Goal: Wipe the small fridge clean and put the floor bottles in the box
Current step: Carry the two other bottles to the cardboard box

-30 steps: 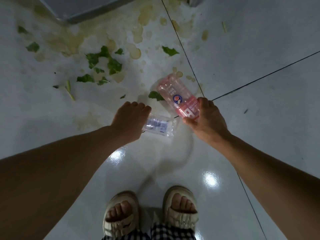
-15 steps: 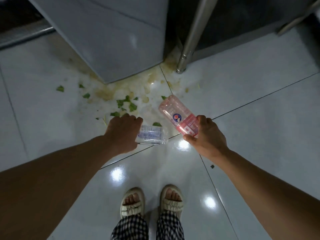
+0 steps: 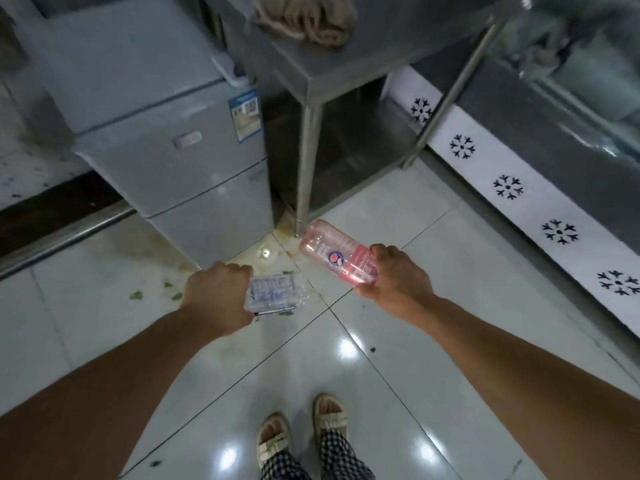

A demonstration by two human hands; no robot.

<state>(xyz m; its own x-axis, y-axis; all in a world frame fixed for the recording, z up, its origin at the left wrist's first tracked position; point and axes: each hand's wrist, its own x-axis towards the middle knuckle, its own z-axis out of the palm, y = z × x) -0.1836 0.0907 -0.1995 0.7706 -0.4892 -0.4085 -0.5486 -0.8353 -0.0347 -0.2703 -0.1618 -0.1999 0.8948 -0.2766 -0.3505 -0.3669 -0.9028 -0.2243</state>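
The left hand (image 3: pixel 218 299) has its fingers curled round a clear bottle (image 3: pixel 275 293), crumpled and ribbed, with a pale blue label. The right hand (image 3: pixel 394 280) is clamped on the neck end of a pink bottle (image 3: pixel 334 256), whose base points toward 11 o'clock. Both bottles are held up off the floor (image 3: pixel 398 358), just in front of the small fridge (image 3: pixel 166 133), which stands at 11 o'clock.

Both look empty, so they should be light. The thin plastic will dent and crackle under pressure, and the clear one is already crushed. The pink one is smooth and glossy, likely slippery if wet, so a wrap round the waist or neck suits it best.

The floor is glossy white tile, stained yellowish, with green leaf scraps (image 3: pixel 136 295) at 9 o'clock. A brushed steel table (image 3: pixel 311 77) at 12 o'clock carries a crumpled tan cloth (image 3: pixel 308 19). No box is in view.
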